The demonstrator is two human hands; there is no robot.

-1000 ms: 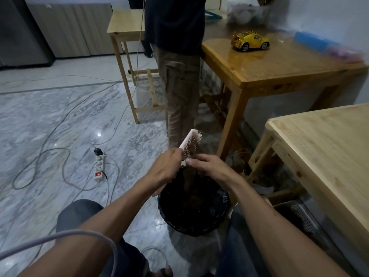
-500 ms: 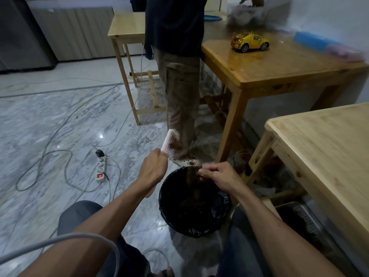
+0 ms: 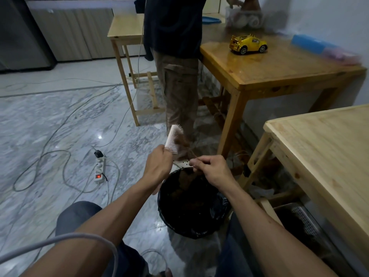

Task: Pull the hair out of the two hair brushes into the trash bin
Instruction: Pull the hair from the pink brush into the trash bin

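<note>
My left hand [image 3: 157, 165] grips the handle of a pink hair brush [image 3: 174, 141], held upright just left of and above the bin, bristles facing right. A clump of brown hair [image 3: 182, 144] clings to the bristles. My right hand [image 3: 211, 170] pinches strands of that hair over the rim of the black-lined trash bin [image 3: 216, 220], which stands on the floor between my knees. Brown hair lies inside the bin. Only one brush is in sight.
A person in tan trousers [image 3: 179, 92] stands just beyond the bin. A wooden table [image 3: 279, 76] carries a yellow toy car [image 3: 247, 44]; a paler table [image 3: 323, 152] is at my right. A power strip [image 3: 99, 170] and cables lie on the marble floor.
My right hand dropped a tuft at the bin, then came back up to the bristles and pinched more hair. The left hand swung the brush leftward and has tilted it back toward the right hand.
</note>
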